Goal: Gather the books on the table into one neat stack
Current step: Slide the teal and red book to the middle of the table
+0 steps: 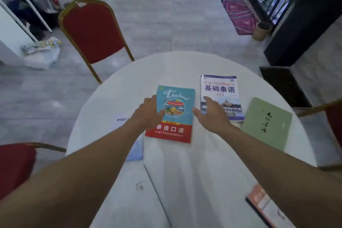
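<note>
A teal and red "Thailand" book lies flat in the middle of the round white table. My left hand rests on its left edge, thumb over the cover, fingers apart. My right hand hovers open just right of it, partly over a white and blue book. A pale green book lies further right. An orange book shows at the near right edge under my forearm. A white book is mostly hidden beneath my left forearm. A white sheet or book lies near me.
A red chair with a gold frame stands beyond the table on the left. Red chair parts sit at the near left and at the right edge. A dark open box is on the floor to the right.
</note>
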Demonstrator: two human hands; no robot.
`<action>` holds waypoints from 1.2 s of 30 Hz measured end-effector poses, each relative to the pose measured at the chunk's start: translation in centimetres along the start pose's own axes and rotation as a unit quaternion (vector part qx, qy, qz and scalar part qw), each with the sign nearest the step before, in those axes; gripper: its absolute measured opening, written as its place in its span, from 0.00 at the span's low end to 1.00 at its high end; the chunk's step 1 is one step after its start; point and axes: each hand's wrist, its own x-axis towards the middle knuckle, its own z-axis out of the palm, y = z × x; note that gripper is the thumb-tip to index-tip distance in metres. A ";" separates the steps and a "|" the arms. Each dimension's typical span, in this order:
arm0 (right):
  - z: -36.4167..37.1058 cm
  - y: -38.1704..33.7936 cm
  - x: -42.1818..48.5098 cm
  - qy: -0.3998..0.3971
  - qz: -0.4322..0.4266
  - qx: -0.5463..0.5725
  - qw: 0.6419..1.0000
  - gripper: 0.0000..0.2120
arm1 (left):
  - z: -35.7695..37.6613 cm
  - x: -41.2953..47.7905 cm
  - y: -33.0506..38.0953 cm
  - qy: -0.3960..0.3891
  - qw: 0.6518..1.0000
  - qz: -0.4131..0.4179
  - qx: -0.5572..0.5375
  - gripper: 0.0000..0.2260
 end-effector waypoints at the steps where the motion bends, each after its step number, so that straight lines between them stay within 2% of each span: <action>1: 0.9 0.3 0.1 -0.011 0.008 0.005 1.000 0.37 | 0.5 0.2 -0.5 -0.013 1.000 -0.009 -0.005 0.28; 5: 3.9 1.5 0.2 -0.056 0.046 0.003 0.997 0.37 | 2.8 1.4 -3.2 -0.049 0.998 -0.021 -0.023 0.24; 13: 8.8 1.6 0.8 -0.064 0.075 0.041 0.994 0.24 | 6.9 2.8 -6.0 -0.099 0.993 -0.056 -0.023 0.27; 17: 10.7 1.8 1.0 -0.039 0.081 0.025 0.996 0.29 | 8.0 3.3 -6.5 -0.069 0.995 -0.074 0.005 0.28; 25: 10.9 3.4 -0.7 -0.087 0.060 -0.062 0.992 0.32 | 9.7 1.1 -5.8 -0.075 0.992 -0.099 0.006 0.34; 31: 9.6 6.5 -5.0 -0.112 0.037 -0.075 0.990 0.37 | 12.2 -2.9 -4.1 -0.093 0.989 -0.112 0.000 0.30; 36: 8.6 9.2 -8.7 -0.125 0.002 -0.087 0.988 0.35 | 14.7 -6.6 -2.4 -0.095 0.987 -0.127 0.009 0.29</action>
